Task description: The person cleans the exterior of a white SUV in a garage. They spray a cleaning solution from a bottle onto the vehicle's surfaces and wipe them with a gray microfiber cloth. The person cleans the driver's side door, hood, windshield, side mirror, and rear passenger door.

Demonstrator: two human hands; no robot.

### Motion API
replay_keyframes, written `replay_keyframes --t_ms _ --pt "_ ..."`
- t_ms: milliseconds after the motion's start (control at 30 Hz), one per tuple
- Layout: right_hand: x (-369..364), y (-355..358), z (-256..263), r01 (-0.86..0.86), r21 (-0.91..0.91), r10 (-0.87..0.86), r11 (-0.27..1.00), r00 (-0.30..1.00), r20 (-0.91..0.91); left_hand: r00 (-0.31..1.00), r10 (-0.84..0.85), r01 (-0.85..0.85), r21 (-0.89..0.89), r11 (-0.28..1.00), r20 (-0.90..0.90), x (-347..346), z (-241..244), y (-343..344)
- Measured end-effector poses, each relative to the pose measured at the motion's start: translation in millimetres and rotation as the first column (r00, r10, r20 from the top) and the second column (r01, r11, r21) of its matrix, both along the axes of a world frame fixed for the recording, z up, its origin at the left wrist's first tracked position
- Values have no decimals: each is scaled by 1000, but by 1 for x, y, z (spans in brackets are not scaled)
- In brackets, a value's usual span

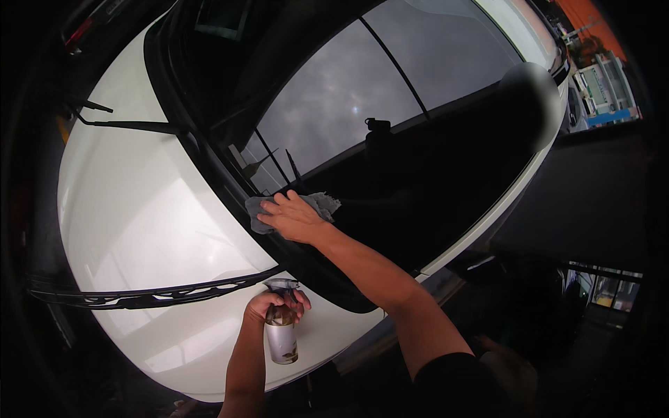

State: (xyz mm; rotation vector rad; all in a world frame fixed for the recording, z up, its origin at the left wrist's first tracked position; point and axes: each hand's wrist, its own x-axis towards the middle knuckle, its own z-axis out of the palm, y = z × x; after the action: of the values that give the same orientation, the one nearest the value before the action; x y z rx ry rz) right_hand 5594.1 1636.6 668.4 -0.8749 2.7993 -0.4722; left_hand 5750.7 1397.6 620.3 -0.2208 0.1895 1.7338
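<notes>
My right hand (293, 217) lies spread on a grey microfibre cloth (326, 205), pressing it to the lower edge of a white car's windshield (418, 193). The cloth shows on both sides of the hand. Below and to the left, my left hand (261, 308) grips a trigger spray bottle (282, 342) by its neck, over the white hood (157, 219). The bottle is see-through brown with a pale label. The glass is dark and mirrors a cloudy sky.
One wiper arm (130, 125) stands lifted away from the glass, over the hood. Another wiper (172, 298) stretches across the hood near my left hand. Black cowl trim (219, 183) runs between hood and glass. Part of another vehicle with a red light (79, 36) shows at upper left.
</notes>
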Motion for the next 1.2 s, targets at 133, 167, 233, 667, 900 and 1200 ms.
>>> replay_keyframes --t_ms 133,167,233,667,900,1200 --pt "-14 125 109 326 -119 -327 938 945 4 999 48 -48 39 998 7 2 -1 8" --pt "-30 176 147 425 -112 -437 898 890 -132 998 69 -69 12 998 -1 5 0 10" --pt "-57 302 198 529 -140 -513 837 670 -537 998 66 -65 11 998 -21 5 2 12" --pt "89 213 82 762 -45 -673 646 540 -506 995 52 -59 -83 995 -81 6 0 5" --pt "256 5 -25 633 -78 -630 771 774 54 990 99 -108 -96 989 -96 6 -2 3" --pt "219 197 85 894 -446 -968 -47 -151 -201 990 87 -93 -48 994 -112 6 -8 -4"
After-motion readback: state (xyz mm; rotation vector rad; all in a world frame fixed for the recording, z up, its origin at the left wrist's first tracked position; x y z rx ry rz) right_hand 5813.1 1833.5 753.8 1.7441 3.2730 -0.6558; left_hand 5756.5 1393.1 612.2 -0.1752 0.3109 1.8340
